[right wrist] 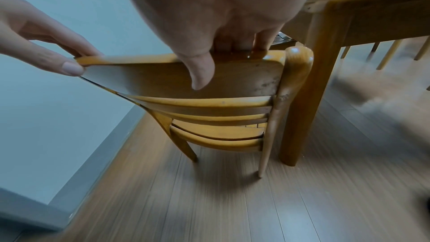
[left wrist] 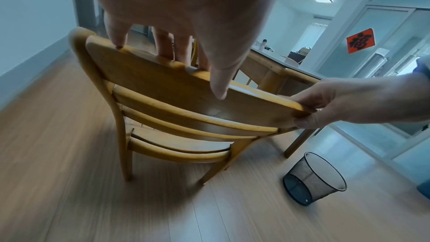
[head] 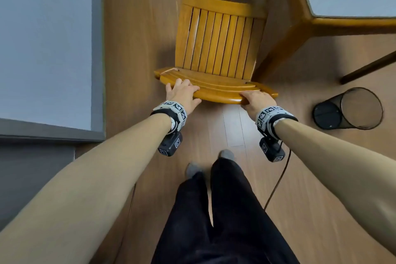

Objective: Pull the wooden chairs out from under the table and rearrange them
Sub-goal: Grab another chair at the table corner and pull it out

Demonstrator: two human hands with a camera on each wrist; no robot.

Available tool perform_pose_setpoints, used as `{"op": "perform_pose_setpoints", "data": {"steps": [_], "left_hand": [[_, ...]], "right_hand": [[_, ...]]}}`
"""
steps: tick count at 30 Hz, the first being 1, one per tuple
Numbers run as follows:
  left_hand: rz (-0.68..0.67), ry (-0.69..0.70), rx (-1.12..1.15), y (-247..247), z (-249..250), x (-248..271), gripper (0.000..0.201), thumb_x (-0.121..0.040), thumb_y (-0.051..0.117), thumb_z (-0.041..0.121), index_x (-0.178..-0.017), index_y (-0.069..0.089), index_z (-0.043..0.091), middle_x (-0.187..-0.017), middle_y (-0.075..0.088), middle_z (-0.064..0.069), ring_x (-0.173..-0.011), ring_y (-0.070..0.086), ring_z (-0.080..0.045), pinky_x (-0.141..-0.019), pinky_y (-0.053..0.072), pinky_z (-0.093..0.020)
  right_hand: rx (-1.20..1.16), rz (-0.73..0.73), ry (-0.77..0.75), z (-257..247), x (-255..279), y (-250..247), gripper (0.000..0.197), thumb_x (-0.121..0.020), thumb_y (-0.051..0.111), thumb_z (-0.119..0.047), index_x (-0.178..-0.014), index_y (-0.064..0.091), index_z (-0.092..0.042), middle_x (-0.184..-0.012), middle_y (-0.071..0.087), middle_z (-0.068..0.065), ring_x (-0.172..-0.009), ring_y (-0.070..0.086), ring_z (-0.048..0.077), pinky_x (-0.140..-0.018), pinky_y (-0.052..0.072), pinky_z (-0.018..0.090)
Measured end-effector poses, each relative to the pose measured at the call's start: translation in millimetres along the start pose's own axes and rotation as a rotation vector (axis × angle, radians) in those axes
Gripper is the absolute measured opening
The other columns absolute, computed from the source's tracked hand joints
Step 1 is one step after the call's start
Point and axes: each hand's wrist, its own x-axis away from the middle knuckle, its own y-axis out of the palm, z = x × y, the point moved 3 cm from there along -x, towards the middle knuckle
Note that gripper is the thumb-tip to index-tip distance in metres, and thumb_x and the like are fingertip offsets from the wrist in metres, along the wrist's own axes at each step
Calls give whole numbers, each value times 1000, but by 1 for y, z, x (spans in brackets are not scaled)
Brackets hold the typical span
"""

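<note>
One wooden chair, clear of the table, is gripped at its top rail by the left hand and right hand; other chairs are judged left.

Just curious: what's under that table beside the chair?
Under the table, pale legs of other chairs show on the far side. Its near leg and apron hide the rest.
</note>
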Motion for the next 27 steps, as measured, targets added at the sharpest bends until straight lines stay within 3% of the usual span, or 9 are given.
{"op": "perform_pose_setpoints", "data": {"steps": [8,14,20,27], "left_hand": [[19,-125,56,43,65,85,44,-93,57,51,-134,56,35,-129,54,5,-122,40,-22,-109,26,-53],[19,-262,137,67,153,135,43,-95,57,46,-136,56,32,-132,52,1,-128,37,-26,-112,22,-59],[-26,-333,181,93,238,181,45,-95,56,50,-136,56,34,-125,52,0,-125,37,-26,-106,27,-59],[-73,-327,239,108,298,209,48,-94,57,51,-137,57,31,-113,50,0,-113,41,-25,-100,35,-50]], "right_hand": [[50,-17,-68,48,70,33,19,-95,58,-29,-114,59,-29,-119,67,4,-106,62,31,-90,54,45],[115,23,-222,116,111,38,16,-94,58,-19,-109,61,-26,-118,67,3,-107,60,31,-90,48,40],[110,-15,-293,183,155,34,37,-95,56,-11,-128,60,-27,-129,63,5,-119,56,30,-102,47,43],[129,-16,-366,230,188,33,41,-93,57,-7,-130,60,-25,-121,66,3,-114,58,26,-98,48,40]]}}
